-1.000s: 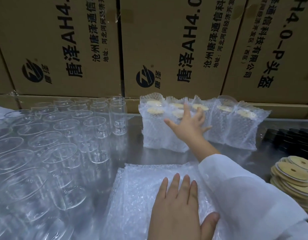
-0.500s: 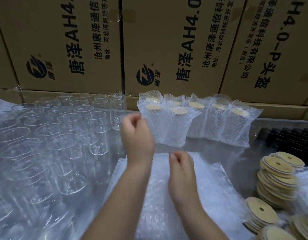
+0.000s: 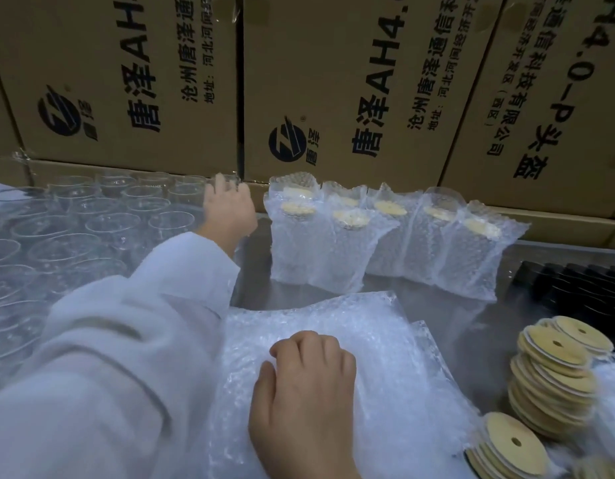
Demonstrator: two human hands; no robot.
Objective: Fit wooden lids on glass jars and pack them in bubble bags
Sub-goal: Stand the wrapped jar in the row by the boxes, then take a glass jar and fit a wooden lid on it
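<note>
Brown cardboard cartons [image 3: 333, 81] printed with black Chinese lettering and a round logo stand as a wall behind a grey metal tabletop [image 3: 437, 305]. On the table's left side stand many empty glass jars [image 3: 109, 223], open-mouthed and packed close in rows.

The left hand [image 3: 230, 210], in a loose white sleeve [image 3: 126, 340], reaches across to the far right end of those rows. Its fingers are curled over the upper part of one glass jar [image 3: 226, 178], close against the cartons. The hand is blurred, so the exact finger placement is not clear.

The right hand [image 3: 306, 385] rests, bare, on a stack of flat bubble bags [image 3: 403, 340] at the near middle of the table. Its knuckles are bent and the fingers tucked under, with the thumb lying along the left side. The fingertips are hidden, so whether they pinch the top bag cannot be told.

Beyond the stack, near the cartons, a row of packed jars [image 3: 385, 243] stands upright in bubble bags, touching side by side, their pale wooden lids showing through the plastic.

On the right edge, loose wooden lids [image 3: 555, 368] with a small centre hole lie in leaning stacks, and more lie flat nearer the camera. Behind them sits a group of black ribbed items [image 3: 582, 292], too dark to identify.
</note>
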